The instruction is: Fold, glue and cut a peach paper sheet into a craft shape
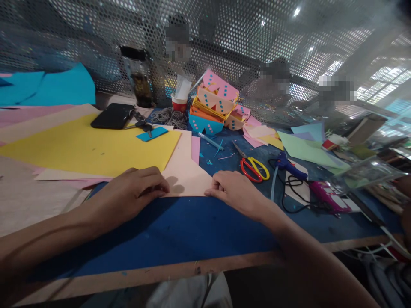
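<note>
A peach sheet of paper [184,171] lies on the blue table top [180,231], folded into a slanted shape. My left hand [135,190] rests on its lower left edge with the fingers curled and pressed down onto the paper. My right hand [233,190] pinches the paper's lower right corner between thumb and fingers. Both forearms reach in from the near edge of the table.
A large yellow sheet [93,147] lies to the left under a black phone [112,116] and keys. Red-and-yellow scissors [253,167], a blue glue gun [289,167] with a black cord and a pile of folded paper boats [215,105] lie further back. Perforated metal mesh [244,38] stands behind.
</note>
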Motion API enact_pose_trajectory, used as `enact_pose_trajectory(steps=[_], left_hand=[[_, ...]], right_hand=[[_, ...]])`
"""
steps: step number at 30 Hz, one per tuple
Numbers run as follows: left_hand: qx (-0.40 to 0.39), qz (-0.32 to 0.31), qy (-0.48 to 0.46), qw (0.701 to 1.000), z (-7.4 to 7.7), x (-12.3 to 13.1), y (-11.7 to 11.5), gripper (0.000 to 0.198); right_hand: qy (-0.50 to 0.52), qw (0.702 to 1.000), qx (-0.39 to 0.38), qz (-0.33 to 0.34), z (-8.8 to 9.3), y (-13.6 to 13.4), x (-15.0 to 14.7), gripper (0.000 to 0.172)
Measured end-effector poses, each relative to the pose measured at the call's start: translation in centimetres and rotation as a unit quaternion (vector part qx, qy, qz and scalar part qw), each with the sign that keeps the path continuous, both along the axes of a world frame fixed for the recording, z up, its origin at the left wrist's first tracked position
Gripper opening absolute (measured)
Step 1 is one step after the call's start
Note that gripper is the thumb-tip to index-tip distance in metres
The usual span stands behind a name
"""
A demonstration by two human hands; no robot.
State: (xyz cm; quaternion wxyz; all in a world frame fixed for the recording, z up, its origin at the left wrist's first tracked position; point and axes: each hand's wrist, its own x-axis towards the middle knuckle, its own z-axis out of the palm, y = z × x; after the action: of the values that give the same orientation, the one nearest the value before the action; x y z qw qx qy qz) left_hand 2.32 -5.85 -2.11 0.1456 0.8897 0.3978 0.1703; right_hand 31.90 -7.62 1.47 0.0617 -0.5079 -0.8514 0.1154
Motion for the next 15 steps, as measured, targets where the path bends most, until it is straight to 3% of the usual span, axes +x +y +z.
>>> enact_pose_trajectory(steps=[8, 15], left_hand=[[0.124, -0.105, -0.007, 0.987, -1.08, -0.12, -0.41, 0.043], [0.15, -0.135, 0.031, 0.979, -0.48, 0.09, -1.03, 0.04]], right_hand=[[-0.006, 1.0, -0.002, -0.008, 0.06, 0.03, 0.05, 0.03], [-0.008, 1.0, 0.004, -0.003, -0.06, 0.1, 0.04, 0.03]])
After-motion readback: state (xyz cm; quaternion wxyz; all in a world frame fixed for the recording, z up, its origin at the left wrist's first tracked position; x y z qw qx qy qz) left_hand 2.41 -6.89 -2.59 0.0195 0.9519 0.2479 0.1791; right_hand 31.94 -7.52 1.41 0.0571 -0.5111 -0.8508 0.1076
